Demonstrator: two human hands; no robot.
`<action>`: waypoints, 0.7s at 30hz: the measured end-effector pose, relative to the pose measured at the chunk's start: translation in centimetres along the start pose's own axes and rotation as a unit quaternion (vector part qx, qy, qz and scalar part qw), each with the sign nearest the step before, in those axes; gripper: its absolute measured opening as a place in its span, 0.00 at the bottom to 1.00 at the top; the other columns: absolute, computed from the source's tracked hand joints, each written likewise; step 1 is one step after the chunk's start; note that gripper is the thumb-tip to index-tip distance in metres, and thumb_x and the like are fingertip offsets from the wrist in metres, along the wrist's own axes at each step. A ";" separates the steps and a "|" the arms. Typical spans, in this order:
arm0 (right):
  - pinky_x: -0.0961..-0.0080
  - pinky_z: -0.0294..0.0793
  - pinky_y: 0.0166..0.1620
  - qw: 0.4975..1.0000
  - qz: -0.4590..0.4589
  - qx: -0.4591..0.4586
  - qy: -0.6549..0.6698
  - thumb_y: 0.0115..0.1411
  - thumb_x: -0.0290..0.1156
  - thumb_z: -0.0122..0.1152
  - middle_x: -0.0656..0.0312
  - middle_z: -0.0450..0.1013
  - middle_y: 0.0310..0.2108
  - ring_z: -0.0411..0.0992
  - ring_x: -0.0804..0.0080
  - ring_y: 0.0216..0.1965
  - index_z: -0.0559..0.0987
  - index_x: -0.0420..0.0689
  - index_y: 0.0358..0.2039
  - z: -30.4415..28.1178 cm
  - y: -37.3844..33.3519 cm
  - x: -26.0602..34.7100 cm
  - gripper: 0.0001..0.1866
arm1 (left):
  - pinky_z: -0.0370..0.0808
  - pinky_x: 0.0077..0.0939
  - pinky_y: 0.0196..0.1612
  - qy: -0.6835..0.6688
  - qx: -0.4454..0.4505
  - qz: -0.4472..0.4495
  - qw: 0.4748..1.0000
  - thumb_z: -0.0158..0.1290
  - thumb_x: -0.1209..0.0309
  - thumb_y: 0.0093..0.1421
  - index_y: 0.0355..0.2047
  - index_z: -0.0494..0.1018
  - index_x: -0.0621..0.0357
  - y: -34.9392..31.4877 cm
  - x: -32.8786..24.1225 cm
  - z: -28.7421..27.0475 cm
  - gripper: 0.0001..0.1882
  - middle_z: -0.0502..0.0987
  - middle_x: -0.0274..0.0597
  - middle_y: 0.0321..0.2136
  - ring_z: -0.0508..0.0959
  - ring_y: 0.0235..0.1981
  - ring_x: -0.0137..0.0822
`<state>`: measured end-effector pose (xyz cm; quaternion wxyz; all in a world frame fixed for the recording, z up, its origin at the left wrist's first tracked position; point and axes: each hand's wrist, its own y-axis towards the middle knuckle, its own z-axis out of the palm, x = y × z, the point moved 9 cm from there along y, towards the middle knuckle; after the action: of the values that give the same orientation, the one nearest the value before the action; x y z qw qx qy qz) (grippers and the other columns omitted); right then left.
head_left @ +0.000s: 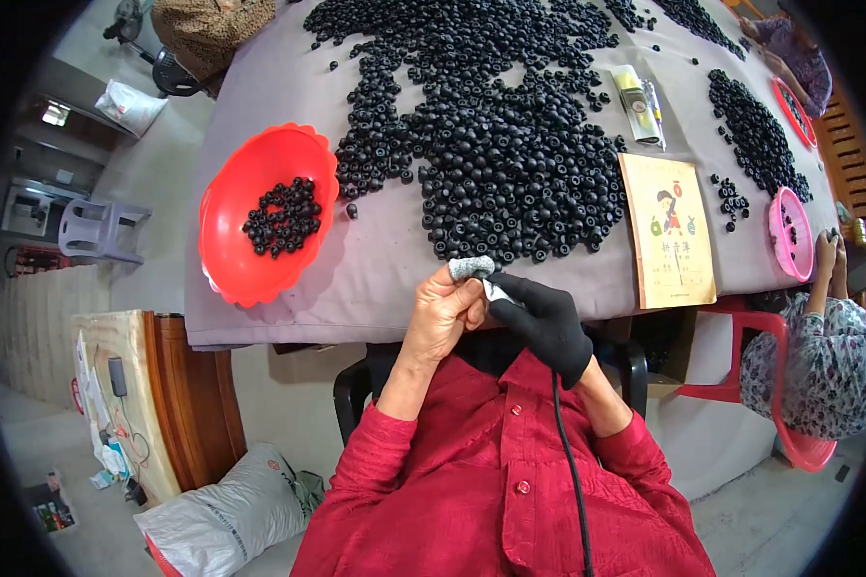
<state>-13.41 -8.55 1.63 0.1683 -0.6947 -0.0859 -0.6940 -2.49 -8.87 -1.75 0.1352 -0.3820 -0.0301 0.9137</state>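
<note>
My left hand (441,315) is bare except for a grey fabric finger cover (472,267) on one finger. My right hand (548,322) wears a black glove, with a white patch at its fingertips. Both hands meet at the table's near edge, fingers pinched together. Whatever lies between them is too small and covered to make out. Just beyond my fingers spreads a large heap of small black round pieces with holes, like beads (520,192). To the left, a red scalloped bowl (223,207) holds a small pile of the same pieces (284,219).
A yellowish exercise book (649,260) lies right of the heap, with a pale packet (633,101) and pen beyond. At the right, people sit near another heap (755,135) and a pink basket (779,252). A wooden cabinet (188,404) and white sack (226,510) stand lower left.
</note>
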 end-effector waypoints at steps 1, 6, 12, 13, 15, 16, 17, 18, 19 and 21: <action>0.82 0.70 0.40 1.000 0.001 0.000 0.000 0.55 0.29 0.57 0.61 0.74 0.36 0.69 0.83 0.37 0.73 0.38 0.45 0.0 0.0 -0.1 0.17 | 0.61 0.13 0.17 -0.001 -0.007 -0.005 1.000 0.49 0.75 0.58 0.40 0.72 0.60 0.0 0.0 0.0 0.09 0.71 0.34 0.19 0.67 0.15 0.22; 0.81 0.71 0.39 0.999 -0.011 -0.017 -0.030 0.55 0.30 0.57 0.59 0.75 0.35 0.70 0.82 0.36 0.74 0.38 0.44 -0.1 0.1 0.2 0.16 | 0.61 0.13 0.17 0.003 -0.001 0.005 1.000 0.49 0.75 0.58 0.40 0.72 0.60 0.0 -0.1 0.1 0.09 0.71 0.34 0.19 0.67 0.15 0.22; 0.81 0.71 0.39 0.998 0.002 -0.013 -0.054 0.56 0.30 0.56 0.58 0.75 0.35 0.71 0.80 0.36 0.74 0.38 0.44 -0.2 0.2 -0.2 0.16 | 0.61 0.14 0.17 0.011 -0.021 -0.003 1.000 0.49 0.76 0.58 0.39 0.73 0.60 -0.2 -0.2 0.1 0.09 0.71 0.33 0.18 0.66 0.15 0.21; 0.81 0.71 0.39 0.998 0.002 -0.014 -0.054 0.56 0.30 0.56 0.58 0.75 0.35 0.71 0.80 0.36 0.74 0.38 0.44 -0.2 0.1 -0.2 0.16 | 0.61 0.14 0.18 0.006 -0.026 -0.007 1.000 0.49 0.75 0.58 0.39 0.73 0.60 -0.2 -0.1 0.0 0.09 0.71 0.32 0.18 0.66 0.15 0.21; 0.80 0.71 0.38 0.999 -0.010 -0.013 -0.044 0.56 0.30 0.56 0.57 0.75 0.35 0.71 0.80 0.35 0.74 0.39 0.44 -0.2 0.1 0.0 0.16 | 0.61 0.14 0.18 0.002 -0.031 -0.012 0.999 0.49 0.75 0.58 0.39 0.73 0.60 -0.2 0.1 -0.2 0.09 0.71 0.32 0.18 0.66 0.15 0.21; 0.80 0.71 0.38 0.999 -0.010 -0.013 -0.043 0.56 0.30 0.56 0.57 0.75 0.35 0.71 0.80 0.35 0.74 0.39 0.44 -0.2 0.1 0.1 0.16 | 0.61 0.13 0.18 0.007 -0.021 -0.010 1.000 0.49 0.75 0.58 0.39 0.73 0.60 -0.2 0.0 -0.1 0.09 0.70 0.32 0.18 0.66 0.15 0.21; 0.81 0.71 0.38 0.999 -0.012 -0.012 -0.046 0.56 0.31 0.56 0.56 0.75 0.34 0.71 0.80 0.35 0.74 0.39 0.44 -0.2 0.1 0.2 0.16 | 0.61 0.13 0.18 0.012 -0.011 -0.008 1.000 0.49 0.74 0.58 0.39 0.72 0.59 -0.2 0.0 -0.1 0.09 0.70 0.32 0.18 0.66 0.15 0.20; 0.81 0.71 0.38 0.999 -0.014 -0.012 -0.049 0.56 0.31 0.56 0.56 0.75 0.34 0.71 0.81 0.35 0.73 0.39 0.44 -0.2 0.1 0.3 0.16 | 0.61 0.13 0.18 0.012 -0.012 -0.008 1.000 0.49 0.74 0.58 0.39 0.72 0.59 -0.2 0.0 0.0 0.09 0.70 0.32 0.18 0.66 0.15 0.20; 0.81 0.71 0.38 0.999 -0.014 -0.012 -0.049 0.56 0.31 0.56 0.56 0.75 0.34 0.71 0.81 0.35 0.73 0.39 0.44 -0.2 0.2 0.4 0.16 | 0.61 0.13 0.18 0.015 -0.013 -0.010 1.000 0.49 0.74 0.58 0.39 0.72 0.59 -0.1 0.0 0.0 0.09 0.70 0.31 0.19 0.66 0.16 0.20; 0.81 0.71 0.38 0.998 -0.009 -0.006 -0.055 0.56 0.30 0.55 0.57 0.75 0.33 0.70 0.81 0.34 0.73 0.38 0.44 -0.1 0.2 0.4 0.16 | 0.60 0.13 0.18 0.017 -0.016 -0.014 1.000 0.49 0.73 0.58 0.39 0.72 0.59 -0.2 0.1 0.0 0.09 0.70 0.31 0.19 0.66 0.16 0.20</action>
<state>-13.41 -8.84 2.01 0.1529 -0.7319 -0.0975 -0.6569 -2.50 -8.69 -1.77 0.1421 -0.3991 -0.0471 0.9046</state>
